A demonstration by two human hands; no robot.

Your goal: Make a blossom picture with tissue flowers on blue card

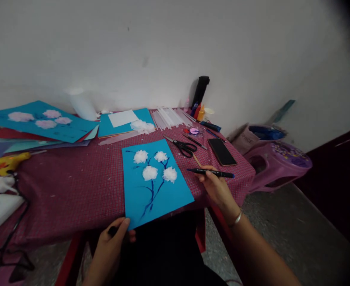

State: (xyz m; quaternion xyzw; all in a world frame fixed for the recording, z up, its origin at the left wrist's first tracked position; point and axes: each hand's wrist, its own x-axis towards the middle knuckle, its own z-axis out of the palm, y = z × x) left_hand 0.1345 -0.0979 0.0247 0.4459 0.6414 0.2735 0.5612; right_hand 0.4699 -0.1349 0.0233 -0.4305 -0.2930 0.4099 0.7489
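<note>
A blue sheet of paper (155, 182) lies on the table's near edge, painted with dark blue stems and several white fluffy blossoms. My left hand (112, 242) pinches its near left corner, with a small dark thing, perhaps a pen cap, tucked between the fingers. My right hand (216, 188) is closed on a black marker (210, 172) held level just right of the sheet.
A red checked cloth (73, 186) covers the table. Black scissors (182, 147), a phone (222, 151), paint bottles (198, 111) and a dark flask (201, 90) sit at the back right. More blue sheets (40, 121) lie at left, beside a yellow glue gun (8, 163). A purple stool (278, 161) stands to the right.
</note>
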